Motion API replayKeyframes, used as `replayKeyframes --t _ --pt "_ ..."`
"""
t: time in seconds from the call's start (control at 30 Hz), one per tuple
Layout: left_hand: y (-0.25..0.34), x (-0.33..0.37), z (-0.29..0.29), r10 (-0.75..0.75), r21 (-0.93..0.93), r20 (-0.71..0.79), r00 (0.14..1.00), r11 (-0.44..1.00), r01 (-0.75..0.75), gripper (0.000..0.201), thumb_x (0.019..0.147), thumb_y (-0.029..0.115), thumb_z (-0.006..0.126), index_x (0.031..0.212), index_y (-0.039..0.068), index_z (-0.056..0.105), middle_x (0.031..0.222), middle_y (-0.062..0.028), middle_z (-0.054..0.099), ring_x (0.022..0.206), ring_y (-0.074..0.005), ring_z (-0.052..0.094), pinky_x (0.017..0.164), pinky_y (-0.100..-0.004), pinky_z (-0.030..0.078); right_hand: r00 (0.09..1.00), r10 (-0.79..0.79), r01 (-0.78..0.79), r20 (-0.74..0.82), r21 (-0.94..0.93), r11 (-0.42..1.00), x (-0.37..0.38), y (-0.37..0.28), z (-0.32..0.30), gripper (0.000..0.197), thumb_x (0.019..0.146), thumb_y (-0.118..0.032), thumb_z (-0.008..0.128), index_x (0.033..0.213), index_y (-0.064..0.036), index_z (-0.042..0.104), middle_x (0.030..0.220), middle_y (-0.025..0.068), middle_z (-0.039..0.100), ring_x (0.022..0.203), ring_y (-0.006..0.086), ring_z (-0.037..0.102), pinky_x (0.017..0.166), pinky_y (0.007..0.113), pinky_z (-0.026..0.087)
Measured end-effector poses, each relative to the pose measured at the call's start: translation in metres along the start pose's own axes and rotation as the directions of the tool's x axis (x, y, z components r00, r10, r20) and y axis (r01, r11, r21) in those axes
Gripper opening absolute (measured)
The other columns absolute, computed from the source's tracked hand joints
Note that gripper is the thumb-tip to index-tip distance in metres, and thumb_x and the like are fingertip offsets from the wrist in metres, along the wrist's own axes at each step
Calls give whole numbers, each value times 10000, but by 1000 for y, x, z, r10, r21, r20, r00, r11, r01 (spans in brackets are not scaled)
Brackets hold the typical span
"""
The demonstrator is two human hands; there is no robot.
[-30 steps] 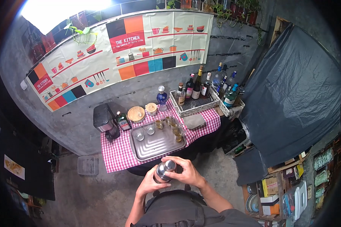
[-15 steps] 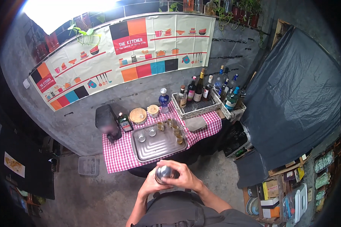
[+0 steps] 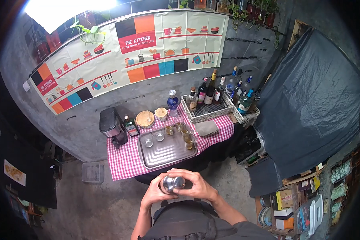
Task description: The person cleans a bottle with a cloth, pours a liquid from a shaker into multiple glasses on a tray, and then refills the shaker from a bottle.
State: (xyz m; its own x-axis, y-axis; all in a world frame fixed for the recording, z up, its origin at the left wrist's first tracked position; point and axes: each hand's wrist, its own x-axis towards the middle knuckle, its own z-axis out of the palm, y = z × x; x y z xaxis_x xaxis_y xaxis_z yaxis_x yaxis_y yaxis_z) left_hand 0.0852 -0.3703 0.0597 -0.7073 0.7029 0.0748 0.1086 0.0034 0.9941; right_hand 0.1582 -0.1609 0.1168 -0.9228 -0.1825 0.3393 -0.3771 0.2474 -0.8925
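A shiny metal shaker (image 3: 172, 183) is held close to my chest, seen from its top end. My left hand (image 3: 154, 193) wraps its left side and my right hand (image 3: 195, 185) clasps it from the right and over the top. Ahead of me stands a table with a red-and-white checked cloth (image 3: 124, 160). On the cloth lies a metal tray (image 3: 168, 151) with two clear glasses (image 3: 148, 141) at its back left and several small glasses of amber drink (image 3: 187, 140) along its right side.
A dark appliance (image 3: 111, 125), a small green bottle (image 3: 131, 126), a round wooden lid (image 3: 145, 118), a blue bottle (image 3: 172, 102) and a folded grey cloth (image 3: 206, 128) are on the table. A basket of bottles (image 3: 206, 108) is at the back right. A black sheet (image 3: 312, 108) hangs right; a plastic box (image 3: 92, 173) sits on the floor.
The shaker and both hands have dropped lower and closer to my body, and the right hand has slid further over its top. The table items are unchanged.
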Motion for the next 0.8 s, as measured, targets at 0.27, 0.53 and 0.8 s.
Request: replayKeyframes --t 0.27,0.53,0.8 --pt "-9 9 5 -105 -247 -14 994 964 98 712 591 115 968 1195 26 602 1085 -45 670 1012 -128 634 937 -316 524 999 -33 32 -9 -91 995 10 6 13 623 788 -158 840 1359 -31 626 1397 150 638 1363 320 554 1152 449 427" --pt "-17 1 -2 -118 -228 47 992 966 126 716 604 99 945 1220 29 586 1107 -54 664 1036 -154 637 935 -326 528 992 118 -119 -34 -54 991 11 14 28 638 797 -179 835 1373 -23 608 1417 167 617 1364 341 548 1147 457 424" --pt "-55 -11 -18 10 -33 -26 1000 999 -11 674 656 156 905 1235 40 580 1138 -84 664 1053 -186 654 930 -364 531 930 150 -179 -334 -55 982 10 23 85 689 722 -247 907 1281 12 600 1237 184 662 1172 353 656 1019 426 518"
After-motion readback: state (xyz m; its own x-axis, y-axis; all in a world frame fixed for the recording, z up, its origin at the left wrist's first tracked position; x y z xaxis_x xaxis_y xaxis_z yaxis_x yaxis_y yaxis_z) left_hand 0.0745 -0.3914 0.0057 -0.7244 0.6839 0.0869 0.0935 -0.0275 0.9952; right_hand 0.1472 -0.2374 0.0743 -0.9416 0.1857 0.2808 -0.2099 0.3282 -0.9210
